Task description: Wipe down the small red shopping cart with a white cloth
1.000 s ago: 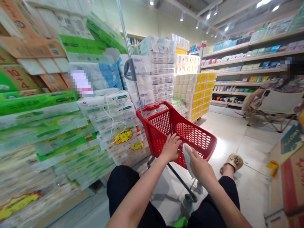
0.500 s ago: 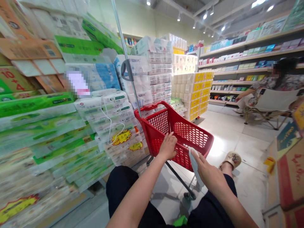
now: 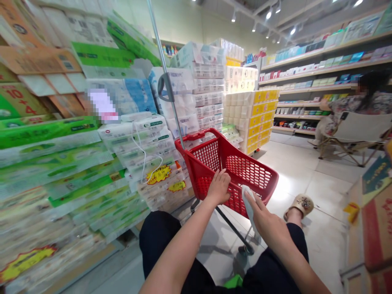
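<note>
A red plastic shopping cart (image 3: pixel 249 167) with perforated basket walls stands in front of my knees, and its basket holds nothing I can see. My left hand (image 3: pixel 219 188) grips the near rim of the basket, fingers over the edge and thumb on the outer side. In my right hand (image 3: pixel 268 218) is a folded white cloth (image 3: pixel 248 204), pressed under the fingers near the basket's outer wall by the front corner. Part of the cloth is hidden behind that hand.
Stacked tissue packs (image 3: pixel 73 163) rise on the left, with a lit phone (image 3: pixel 102 104) against them. A metal pole (image 3: pixel 161 45) rises from the cart's handle end. Cartons (image 3: pixel 378 228) stand at right. Further back, a person sits in a folding chair (image 3: pixel 364 126) facing shelves (image 3: pixel 324 87).
The view has shifted slightly. My right hand and the cloth have moved a little left along the basket side. My left hand keeps its place on the rim. The seated person's arm has risen.
</note>
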Demonstrator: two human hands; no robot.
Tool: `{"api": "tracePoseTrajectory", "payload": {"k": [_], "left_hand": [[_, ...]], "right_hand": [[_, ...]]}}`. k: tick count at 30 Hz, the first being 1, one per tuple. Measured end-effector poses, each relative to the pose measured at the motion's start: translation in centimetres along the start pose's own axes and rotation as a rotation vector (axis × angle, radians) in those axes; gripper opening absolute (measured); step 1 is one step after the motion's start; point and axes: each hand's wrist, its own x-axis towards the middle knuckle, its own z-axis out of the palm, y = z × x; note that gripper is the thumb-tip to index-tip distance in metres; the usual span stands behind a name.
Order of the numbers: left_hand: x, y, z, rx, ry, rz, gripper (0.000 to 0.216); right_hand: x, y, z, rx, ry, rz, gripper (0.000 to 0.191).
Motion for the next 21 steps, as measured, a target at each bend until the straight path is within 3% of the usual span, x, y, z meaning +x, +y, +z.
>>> {"api": "tracePoseTrajectory", "payload": {"k": [4, 10, 13, 21], "left_hand": [[0.2, 0.4, 0.3, 0.018, 0.006, -0.014, 0.06], [0.3, 0.5, 0.6, 0.029, 0.015, -0.012, 0.059], [0.2, 0.3, 0.4, 0.016, 0.016, -0.005, 0.056], [0.1, 0.3, 0.3, 0.006, 0.006, 0.001, 0.06]], "right_hand": [[-0.8, 0.6, -0.1, -0.068, -0.024, 0.049, 0.078], [3.7, -4.3, -0.2, -0.133, 0.03, 0.01, 0.08], [4.6, -5.3, -0.2, -0.113, 0.069, -0.032, 0.083], [-0.4, -0.8, -0.6, -0.126, -0.005, 0.031, 0.083]]}}
